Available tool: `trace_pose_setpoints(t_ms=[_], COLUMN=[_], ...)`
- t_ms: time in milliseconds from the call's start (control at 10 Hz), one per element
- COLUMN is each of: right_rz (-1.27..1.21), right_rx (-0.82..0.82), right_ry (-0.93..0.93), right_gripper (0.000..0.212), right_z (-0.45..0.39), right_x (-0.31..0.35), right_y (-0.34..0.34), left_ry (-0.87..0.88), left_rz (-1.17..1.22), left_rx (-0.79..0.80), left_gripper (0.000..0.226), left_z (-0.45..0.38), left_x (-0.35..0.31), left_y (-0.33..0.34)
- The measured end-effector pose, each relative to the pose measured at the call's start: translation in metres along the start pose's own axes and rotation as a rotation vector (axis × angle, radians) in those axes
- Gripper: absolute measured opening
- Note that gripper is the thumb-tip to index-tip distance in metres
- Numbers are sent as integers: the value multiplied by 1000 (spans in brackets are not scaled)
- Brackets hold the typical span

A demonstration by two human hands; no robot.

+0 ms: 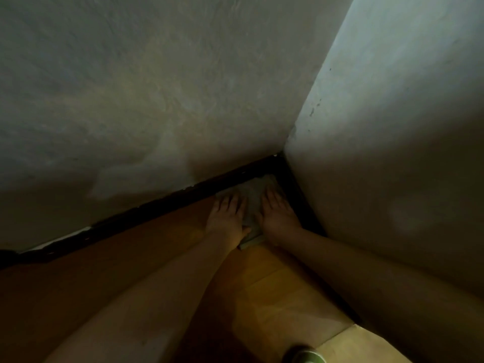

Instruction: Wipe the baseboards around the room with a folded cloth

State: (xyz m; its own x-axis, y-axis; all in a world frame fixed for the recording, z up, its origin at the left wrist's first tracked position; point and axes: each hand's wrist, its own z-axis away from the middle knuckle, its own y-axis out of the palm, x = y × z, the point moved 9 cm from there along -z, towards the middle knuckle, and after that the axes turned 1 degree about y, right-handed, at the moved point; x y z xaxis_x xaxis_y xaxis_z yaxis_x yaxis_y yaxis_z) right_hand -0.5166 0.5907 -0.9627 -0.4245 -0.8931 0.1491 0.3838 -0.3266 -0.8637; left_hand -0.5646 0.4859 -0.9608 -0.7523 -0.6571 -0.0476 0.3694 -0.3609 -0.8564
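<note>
Two hands, left and right, press flat with straight fingers on the pale folded cloth at the wooden floor's corner; dark baseboards meet just beyond the fingertips, right hand nearer the side run.

— Where was the cloth?
— Flat on the floor, pale and folded, pushed into the corner where the two dark baseboards met.
— Touching them?
— Its far edge reached both.

Left hand, right hand side by side, fingers straight, forearms extended.
</note>
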Motion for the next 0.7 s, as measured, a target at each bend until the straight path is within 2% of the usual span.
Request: trace_pose_setpoints(t_ms=[100,200,300,500,600,700], right_rz=[-70,-95,-140,-143,-194,-145], right_rx=[-78,32,87,216,163,8], right_ry=[46,51,25,-33,-43,-61], right_gripper=[61,62,65,67,61,57], right_z=[13,22,18,14,21,52], right_x=[-1,-3,-7,-13,-15,-5], right_y=[4,28,38,41,15,-8], left_ry=[-11,8,19,88,104,108], left_rz=[43,85,158,112,134,88], left_rx=[-71,-106,-68,70,-3,-130], left_gripper=[81,78,72,73,68,65], left_z=[5,22,27,23,38,70], left_x=[2,2,2,11,16,21], left_y=[1,18,33,21,-7,-33])
